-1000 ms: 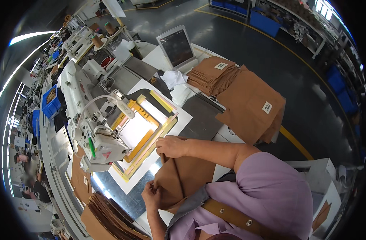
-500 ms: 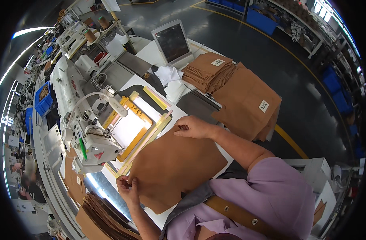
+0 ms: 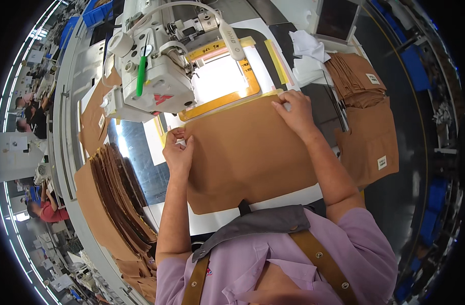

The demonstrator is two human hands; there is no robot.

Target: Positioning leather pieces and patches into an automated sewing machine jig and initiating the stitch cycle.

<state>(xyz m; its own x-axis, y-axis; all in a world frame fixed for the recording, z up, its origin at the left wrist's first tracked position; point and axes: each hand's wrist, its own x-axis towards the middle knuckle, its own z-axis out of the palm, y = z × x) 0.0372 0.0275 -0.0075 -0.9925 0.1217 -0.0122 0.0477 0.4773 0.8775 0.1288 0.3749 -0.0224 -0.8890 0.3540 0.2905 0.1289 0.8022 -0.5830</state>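
Between left hand (image 3: 178, 155) and right hand (image 3: 297, 113), panel (image 3: 242, 157) is lying spread, far edge running alongside frame (image 3: 222, 105) near fingertips. Fingers of both seem to be pinching far corners. Step: apparently aligning edge to frame. Next move probably calling for even tension.

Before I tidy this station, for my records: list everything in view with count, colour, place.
Flat fabric panel: one, brown, between hands
Bulky sewing-machine head: one, white, upper left
Rectangular frame: one, yellow, beside machine head
Pen-shaped tool: one, green, on machine head
Curved fabric stack: one, brown, lower left
Folded fabric stack: one, brown, right
Crumpled cloth: one, white, upper right
Rectangular screen: one, dark, upper right
Open bin: one, blue, upper left
Distant people: several, mixed clothing, left
Left hand: one, panel's upper left
Right hand: one, panel's upper right
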